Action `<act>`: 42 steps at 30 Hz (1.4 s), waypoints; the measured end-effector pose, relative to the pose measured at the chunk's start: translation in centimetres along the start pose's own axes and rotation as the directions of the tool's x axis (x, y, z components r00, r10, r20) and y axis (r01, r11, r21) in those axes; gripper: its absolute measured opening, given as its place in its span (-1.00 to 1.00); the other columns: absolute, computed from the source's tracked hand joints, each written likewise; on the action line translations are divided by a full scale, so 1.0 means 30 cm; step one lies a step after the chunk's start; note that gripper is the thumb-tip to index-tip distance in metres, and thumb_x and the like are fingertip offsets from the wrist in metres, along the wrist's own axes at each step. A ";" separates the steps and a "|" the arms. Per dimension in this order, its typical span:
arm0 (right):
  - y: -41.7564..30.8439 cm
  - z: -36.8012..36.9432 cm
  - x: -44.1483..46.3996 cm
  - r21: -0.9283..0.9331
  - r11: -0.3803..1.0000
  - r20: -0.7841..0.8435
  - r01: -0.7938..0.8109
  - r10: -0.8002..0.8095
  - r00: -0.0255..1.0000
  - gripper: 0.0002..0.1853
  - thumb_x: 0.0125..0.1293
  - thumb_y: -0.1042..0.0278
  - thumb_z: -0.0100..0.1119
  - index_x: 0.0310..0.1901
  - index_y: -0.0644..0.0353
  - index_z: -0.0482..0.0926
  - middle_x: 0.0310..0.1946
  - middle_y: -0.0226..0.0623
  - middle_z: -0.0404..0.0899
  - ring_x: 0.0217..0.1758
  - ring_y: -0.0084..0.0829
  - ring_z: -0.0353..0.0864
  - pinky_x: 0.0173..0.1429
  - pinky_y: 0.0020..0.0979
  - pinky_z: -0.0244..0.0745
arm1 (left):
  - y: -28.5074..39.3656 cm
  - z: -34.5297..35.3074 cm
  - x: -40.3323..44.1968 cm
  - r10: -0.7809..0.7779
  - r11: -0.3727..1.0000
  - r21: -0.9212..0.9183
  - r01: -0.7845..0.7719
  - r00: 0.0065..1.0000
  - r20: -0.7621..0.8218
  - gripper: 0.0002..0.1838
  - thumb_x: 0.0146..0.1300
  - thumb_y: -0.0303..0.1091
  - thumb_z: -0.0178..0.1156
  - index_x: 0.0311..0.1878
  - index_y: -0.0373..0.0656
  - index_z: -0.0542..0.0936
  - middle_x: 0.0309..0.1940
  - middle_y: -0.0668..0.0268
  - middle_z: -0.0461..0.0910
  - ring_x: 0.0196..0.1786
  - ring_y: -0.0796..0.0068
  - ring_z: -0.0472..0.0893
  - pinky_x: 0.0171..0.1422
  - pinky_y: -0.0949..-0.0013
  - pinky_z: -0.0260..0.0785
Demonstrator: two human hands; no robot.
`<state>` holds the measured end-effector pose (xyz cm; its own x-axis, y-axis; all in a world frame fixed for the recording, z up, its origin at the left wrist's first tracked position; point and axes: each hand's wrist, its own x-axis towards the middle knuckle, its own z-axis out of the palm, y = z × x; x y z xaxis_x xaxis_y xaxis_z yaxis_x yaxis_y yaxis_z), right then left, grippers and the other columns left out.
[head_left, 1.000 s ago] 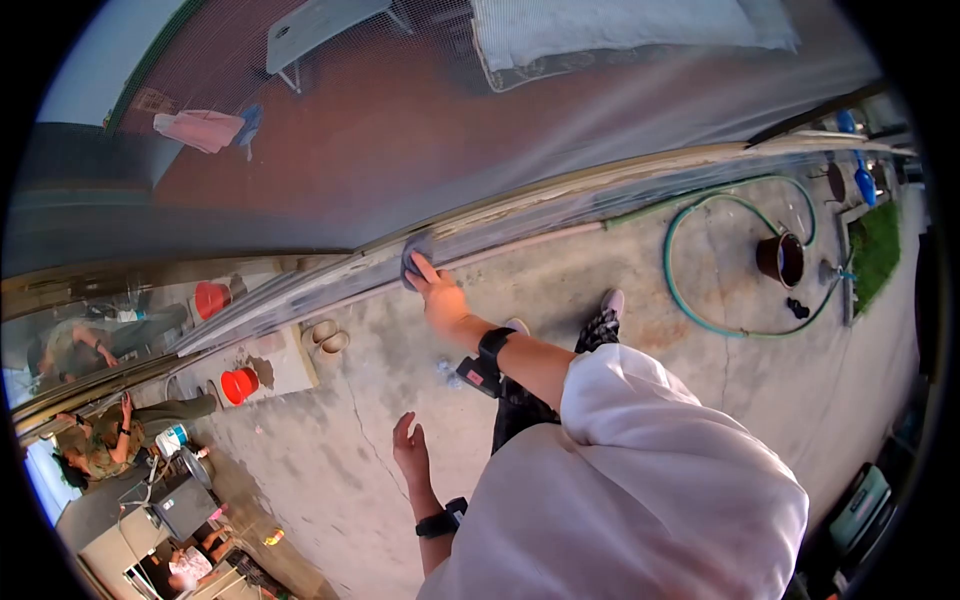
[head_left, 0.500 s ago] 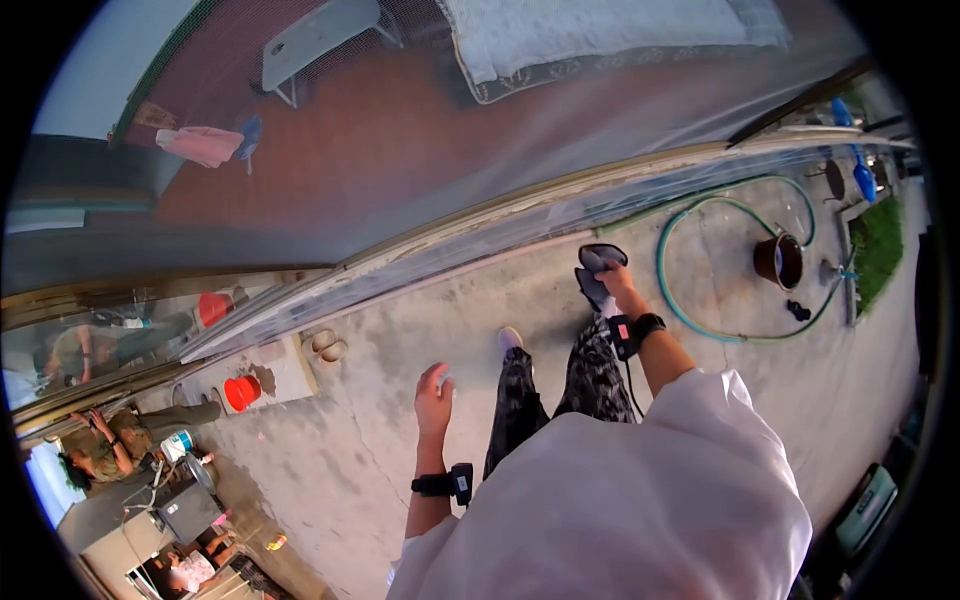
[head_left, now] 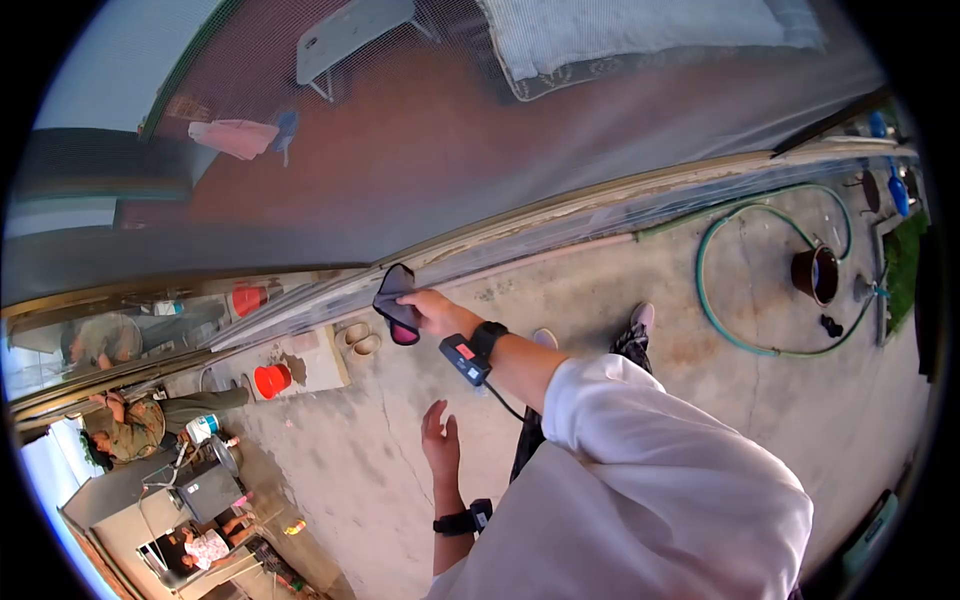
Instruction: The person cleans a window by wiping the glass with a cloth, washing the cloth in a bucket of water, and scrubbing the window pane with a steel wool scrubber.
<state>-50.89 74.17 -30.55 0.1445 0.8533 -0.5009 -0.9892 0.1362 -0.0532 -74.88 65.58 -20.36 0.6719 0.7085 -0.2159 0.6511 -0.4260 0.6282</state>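
Note:
My right hand [head_left: 432, 308] grips a dark grey pad [head_left: 398, 290] with black edging, folded or in two pieces, with a pink patch at its lower end. The pad is in front of the window frame's lower rail; whether it touches the rail I cannot tell. Lower down, my left hand [head_left: 440, 437] hangs over the concrete with its fingers slightly curled and apart, holding nothing. Nearest to the pad on the ground is a pair of beige shoes [head_left: 360, 340].
A red bucket [head_left: 271, 380] stands on a concrete step [head_left: 322, 362] at left. Beyond it, one person stands [head_left: 135, 430] and another sits [head_left: 207, 548]. On the right a green hose [head_left: 702, 270] loops near a brown bucket [head_left: 815, 275]. Behind the mesh screen lies a white mattress [head_left: 650, 40].
My right hand has carried the grey pad from beside my right foot leftward to the window frame. My right arm now reaches across my body. The view has shifted slightly.

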 end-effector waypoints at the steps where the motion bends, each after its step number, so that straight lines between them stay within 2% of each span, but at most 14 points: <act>1: -0.003 0.034 0.035 0.057 0.998 -0.041 -0.017 0.019 0.999 -0.72 0.31 0.47 0.11 0.04 0.33 0.45 -0.09 -0.20 0.60 -0.07 -0.33 0.63 0.06 -0.29 0.58 | -0.018 -0.037 -0.031 -0.039 0.999 -0.002 0.039 0.999 -0.031 -0.65 0.20 -0.56 0.19 0.08 -0.10 0.57 0.09 0.19 0.55 0.07 0.25 0.56 -0.12 0.35 0.49; 7: -0.157 -0.067 0.063 0.281 0.938 -0.221 0.201 -0.140 0.965 -0.88 0.36 0.43 0.10 -0.11 0.23 0.51 -0.24 -0.31 0.61 -0.23 -0.41 0.63 -0.15 -0.34 0.63 | -0.195 -0.046 -0.028 -0.036 0.989 0.147 0.037 0.999 -0.008 -0.70 0.18 -0.57 0.18 0.01 -0.26 0.59 0.00 0.11 0.59 0.06 0.19 0.57 0.07 0.27 0.46; 12: -0.546 -0.262 -0.501 0.233 0.918 -0.287 0.322 -0.252 0.924 -0.94 0.35 0.44 0.12 -0.20 0.17 0.56 -0.37 -0.40 0.63 -0.35 -0.48 0.65 -0.26 -0.43 0.62 | -0.011 0.103 0.124 0.081 0.981 0.159 -0.109 0.982 0.171 -0.69 0.17 -0.57 0.17 0.02 -0.24 0.59 -0.01 0.11 0.59 0.07 0.16 0.56 0.10 0.24 0.45; 18: -1.004 -0.650 -1.131 0.239 0.674 -0.465 0.699 -0.552 0.692 -0.91 0.33 0.49 0.14 -0.20 0.32 0.53 -0.31 -0.32 0.63 -0.36 -0.52 0.65 -0.28 -0.52 0.66 | 0.326 0.364 0.269 0.243 0.942 0.137 -0.307 0.902 0.356 -0.66 0.19 -0.56 0.16 0.07 -0.21 0.56 0.04 0.15 0.55 0.07 0.20 0.55 0.06 0.30 0.46; 22: -1.325 -0.943 -1.484 0.082 0.610 -0.544 0.789 -0.635 0.548 -0.89 0.29 0.41 0.23 -0.38 0.14 0.52 -0.60 -0.51 0.56 -0.61 -0.58 0.56 -0.54 -0.56 0.52 | 0.506 0.545 0.255 0.283 0.933 0.072 -0.352 0.843 0.458 -0.66 0.19 -0.52 0.16 0.07 -0.18 0.56 0.07 0.18 0.53 0.07 0.23 0.55 0.02 0.33 0.46; 25: -1.504 -1.055 -1.664 0.058 0.304 -0.607 0.951 -0.746 0.275 -0.94 0.34 0.41 0.16 -0.31 0.15 0.54 -0.47 -0.46 0.61 -0.51 -0.58 0.58 -0.48 -0.55 0.46 | 0.597 0.608 0.223 0.306 0.919 0.074 -0.387 0.821 0.482 -0.67 0.20 -0.49 0.17 0.07 -0.17 0.57 0.07 0.18 0.53 0.07 0.24 0.54 -0.01 0.35 0.45; 27: -1.560 -1.132 -1.690 -0.307 -0.051 -0.616 0.950 -0.751 -0.239 -0.71 0.35 0.42 0.12 0.08 0.23 0.44 -0.23 -0.34 0.62 -0.23 -0.54 0.60 -0.12 -0.49 0.52 | 0.618 0.621 0.210 0.283 0.924 0.098 -0.368 0.836 0.470 -0.67 0.21 -0.49 0.18 0.07 -0.17 0.57 0.07 0.18 0.53 0.07 0.26 0.55 -0.03 0.37 0.45; 29: -1.540 -1.132 -1.633 -0.590 -0.170 -0.536 0.789 -0.648 -0.541 -0.56 0.33 0.46 0.09 0.22 0.30 0.32 -0.11 -0.25 0.58 -0.11 -0.49 0.55 -0.02 -0.46 0.48 | 0.647 0.643 0.189 0.253 0.927 0.134 -0.351 0.846 0.468 -0.67 0.21 -0.49 0.18 0.07 -0.17 0.57 0.06 0.18 0.54 0.06 0.26 0.55 -0.04 0.37 0.46; 30: -1.491 -1.133 -1.541 -0.687 -0.047 -0.523 0.725 -0.661 -0.538 -0.51 0.28 0.46 0.09 0.24 0.30 0.31 -0.07 -0.22 0.56 -0.06 -0.43 0.53 0.02 -0.44 0.45 | 0.658 0.644 0.184 0.225 0.928 0.162 -0.335 0.853 0.471 -0.68 0.21 -0.49 0.18 0.06 -0.17 0.57 0.05 0.19 0.54 0.06 0.25 0.55 -0.05 0.38 0.46; 31: -1.401 -1.005 -1.543 -0.642 0.312 -0.650 0.701 -0.706 -0.281 -0.50 0.24 0.43 0.12 0.22 0.28 0.34 -0.04 -0.19 0.55 -0.02 -0.35 0.52 0.10 -0.42 0.40 | 0.664 0.644 0.172 0.230 0.927 0.159 -0.339 0.851 0.472 -0.68 0.21 -0.49 0.18 0.06 -0.17 0.57 0.05 0.19 0.54 0.06 0.25 0.55 -0.05 0.38 0.46; 34: -1.221 -0.978 -1.220 -0.765 0.372 -0.530 0.526 -0.828 -0.185 -0.39 0.23 0.36 0.19 0.30 0.30 0.27 0.15 -0.08 0.47 0.27 -0.30 0.42 0.31 -0.39 0.27 | 0.700 0.693 0.199 0.293 0.901 0.137 -0.412 0.809 0.509 -0.68 0.21 -0.49 0.17 0.06 -0.18 0.57 0.03 0.17 0.54 0.04 0.24 0.56 -0.05 0.37 0.48; 37: -1.289 -0.901 -1.333 -0.561 0.559 -0.707 0.611 -0.707 -0.002 -0.38 0.28 0.30 0.15 0.34 0.30 0.23 0.27 -0.04 0.38 0.36 -0.32 0.32 0.37 -0.41 0.20 | 0.758 0.681 0.223 0.328 0.882 0.140 -0.450 0.799 0.504 -0.68 0.21 -0.50 0.17 0.05 -0.19 0.57 0.02 0.15 0.53 0.04 0.22 0.56 -0.03 0.34 0.49; 39: -1.454 -1.012 -1.419 -0.652 0.450 -0.684 0.610 -0.696 -0.219 -0.39 0.29 0.32 0.07 0.35 0.31 0.23 0.26 0.08 0.37 0.33 -0.10 0.35 0.35 -0.32 0.24 | 0.781 0.681 0.252 0.305 0.891 0.163 -0.425 0.822 0.480 -0.68 0.20 -0.51 0.17 0.06 -0.19 0.57 0.02 0.13 0.53 0.04 0.21 0.56 -0.02 0.33 0.50; 42: -1.618 -1.112 -1.674 -0.505 0.182 -0.650 0.844 -0.723 -0.233 -0.37 0.29 0.39 0.01 0.39 0.32 0.16 0.27 -0.01 0.38 0.27 -0.26 0.40 0.31 -0.41 0.25 | 0.793 0.718 0.318 0.303 0.890 0.144 -0.432 0.798 0.521 -0.69 0.21 -0.51 0.16 0.05 -0.19 0.57 0.04 0.15 0.54 0.03 0.23 0.56 -0.06 0.36 0.49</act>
<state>-10.90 7.91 -31.65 0.6671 -0.6245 -0.4061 -0.0695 0.4906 -0.8686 -45.38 50.09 -23.57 0.9175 0.1430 -0.3712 0.3400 -0.7662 0.5453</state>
